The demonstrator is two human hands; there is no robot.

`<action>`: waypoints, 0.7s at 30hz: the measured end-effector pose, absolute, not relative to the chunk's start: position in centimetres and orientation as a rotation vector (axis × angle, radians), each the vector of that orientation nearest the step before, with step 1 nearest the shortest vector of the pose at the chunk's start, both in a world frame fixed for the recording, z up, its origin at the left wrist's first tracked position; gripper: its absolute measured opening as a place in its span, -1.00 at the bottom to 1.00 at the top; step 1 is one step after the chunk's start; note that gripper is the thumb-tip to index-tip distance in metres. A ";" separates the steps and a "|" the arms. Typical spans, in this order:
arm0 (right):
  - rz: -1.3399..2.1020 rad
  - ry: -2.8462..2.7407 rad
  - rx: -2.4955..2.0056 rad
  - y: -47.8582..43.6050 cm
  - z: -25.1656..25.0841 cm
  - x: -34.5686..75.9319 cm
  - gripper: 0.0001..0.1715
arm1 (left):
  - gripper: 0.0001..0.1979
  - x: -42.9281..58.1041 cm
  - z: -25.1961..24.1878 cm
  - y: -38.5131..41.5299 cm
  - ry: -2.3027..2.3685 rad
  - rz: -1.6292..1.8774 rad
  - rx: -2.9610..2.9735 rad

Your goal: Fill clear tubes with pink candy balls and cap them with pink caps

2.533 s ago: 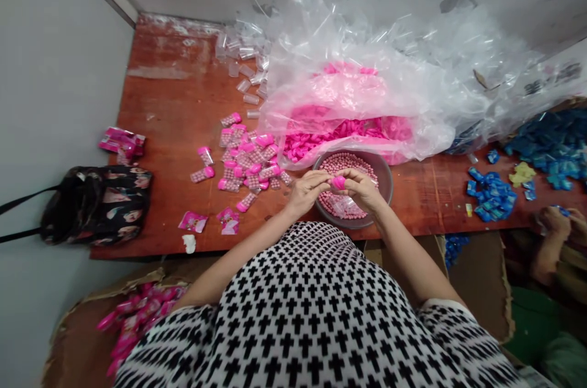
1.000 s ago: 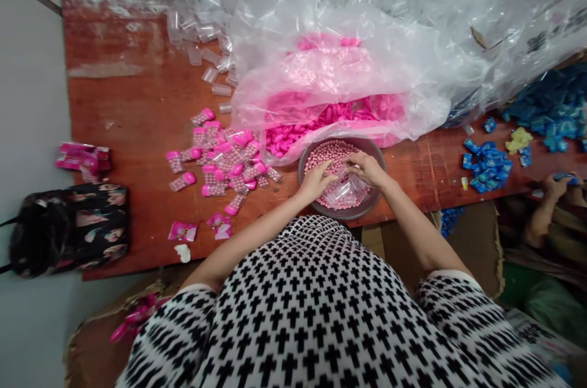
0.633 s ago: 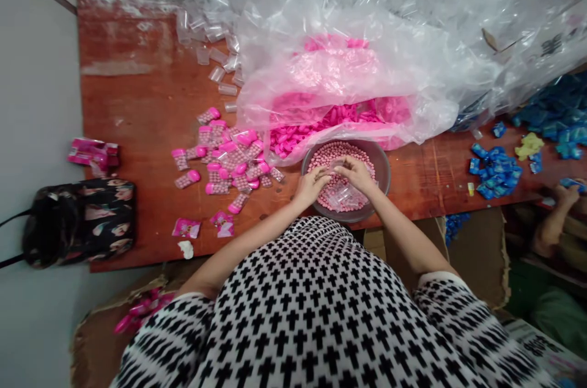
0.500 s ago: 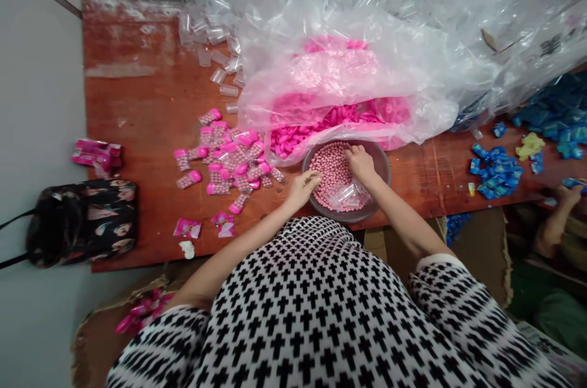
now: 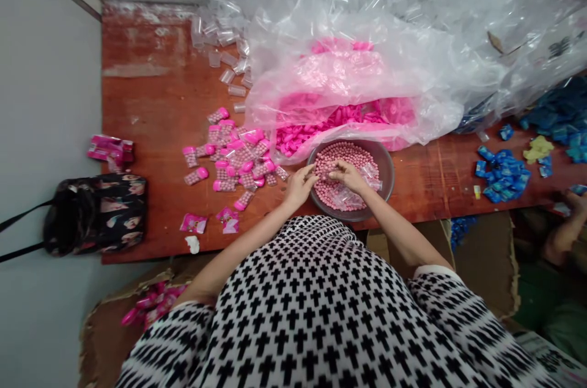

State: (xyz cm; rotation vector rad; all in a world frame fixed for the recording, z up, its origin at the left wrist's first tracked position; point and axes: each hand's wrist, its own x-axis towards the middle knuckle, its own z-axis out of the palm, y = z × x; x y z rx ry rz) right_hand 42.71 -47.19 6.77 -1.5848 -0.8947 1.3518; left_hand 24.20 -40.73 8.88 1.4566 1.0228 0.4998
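A dark grey bowl (image 5: pixel 391 175) of small round pink balls (image 5: pixel 342 153) sits at the table's front edge, right before me. Clear plastic tubes (image 5: pixel 351 195) lie on the balls at the near side. My left hand (image 5: pixel 299 186) is at the bowl's left rim, its fingers curled together; whatever they hold is too small to make out. Over the balls, my right hand (image 5: pixel 349 176) has its thumb and fingers pinched close to the left fingertips, and the contents of that pinch are unclear. Left of the bowl lies a pile of ball-filled tubes with pink caps (image 5: pixel 241 159).
Behind the bowl spreads a large clear plastic bag (image 5: pixel 413 70) with pink caps (image 5: pixel 293 137) inside. Empty clear tubes (image 5: pixel 227 76) lie at back left. A patterned black bag (image 5: pixel 121 211) is at the left edge. Blue packets (image 5: pixel 504 174) lie right, near another person's hand (image 5: pixel 575 204).
My right hand has moved left and nearer across the balls, toward my left hand. The left hand has turned slightly and its fingers have risen. The whole view has shifted a little.
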 end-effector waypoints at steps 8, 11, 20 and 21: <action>1.218 -0.945 -1.500 -48.0 11.3 42.5 -0.57 | -0.70 27.0 9.6 -41.2 0.869 0.504 1.154; 1.069 -1.269 -1.548 -47.8 13.0 43.3 -0.56 | -0.60 26.7 9.7 -41.2 0.779 0.463 0.942; 0.863 -2.022 -1.712 -46.8 15.3 43.3 -0.78 | -0.70 24.6 10.0 -39.8 0.710 0.477 1.431; 0.858 -2.026 -1.736 -46.9 15.2 43.1 -0.81 | -0.71 24.4 10.0 -39.8 0.705 0.482 1.467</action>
